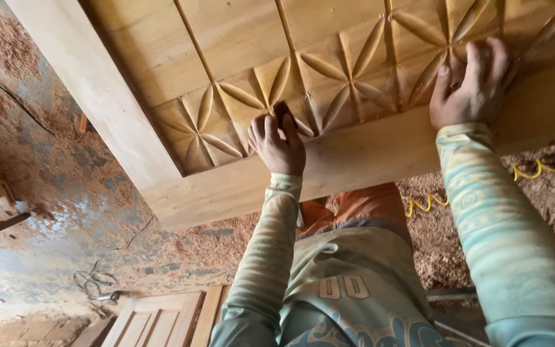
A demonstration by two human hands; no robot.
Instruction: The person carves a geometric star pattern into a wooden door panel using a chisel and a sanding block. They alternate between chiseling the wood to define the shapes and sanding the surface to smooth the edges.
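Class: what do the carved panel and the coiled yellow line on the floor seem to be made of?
Carved panel: pale bare wood, apparently unvarnished; grain shows, finish matte. Coiled yellow line: probably a plastic hose or cable, smooth and bright. Both hands, left hand and right hand, rest on the panel.

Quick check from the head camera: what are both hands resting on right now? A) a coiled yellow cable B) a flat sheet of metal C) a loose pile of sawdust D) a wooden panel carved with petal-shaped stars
D: the left hand and the right hand both press on the carved wooden panel, on its row of petal-star carvings; the yellow coiled cable lies apart on the sawdust-strewn floor.
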